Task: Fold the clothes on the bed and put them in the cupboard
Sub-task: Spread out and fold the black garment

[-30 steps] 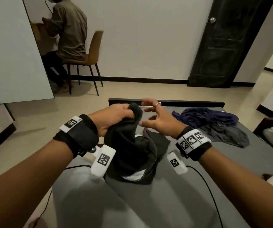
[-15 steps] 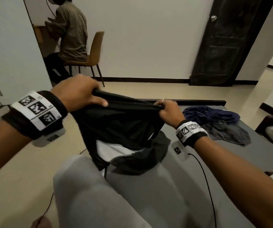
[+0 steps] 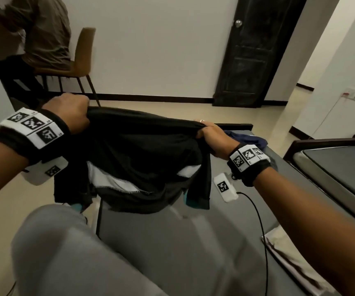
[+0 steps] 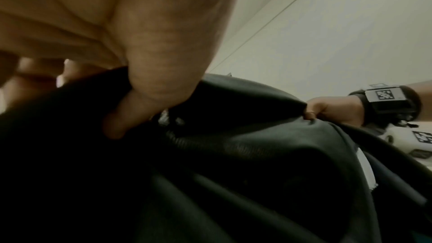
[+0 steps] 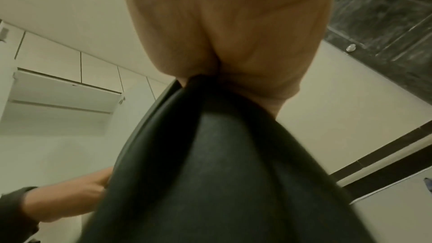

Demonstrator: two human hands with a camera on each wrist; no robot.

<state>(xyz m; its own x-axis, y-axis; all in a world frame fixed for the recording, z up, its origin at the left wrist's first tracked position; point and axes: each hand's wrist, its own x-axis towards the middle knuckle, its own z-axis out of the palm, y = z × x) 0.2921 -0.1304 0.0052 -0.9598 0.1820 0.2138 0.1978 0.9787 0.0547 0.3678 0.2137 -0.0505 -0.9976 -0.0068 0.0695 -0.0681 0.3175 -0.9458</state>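
Two hands are being used to stretch a black garment [image 3: 142, 150] in the air above the near left of the grey bed [image 3: 193, 242]. On the left, one end of its top edge is being gripped in the curled fingers of the left hand [image 3: 69, 112]; on the right, the other end is being pinched by the right hand [image 3: 211, 135]. No fold is being made yet, and a blue garment [image 3: 249, 138] is lying unfolded at the bed's far right. The cupboard step is judged outstanding. No readable writing is being shown; only coded wristband markers.
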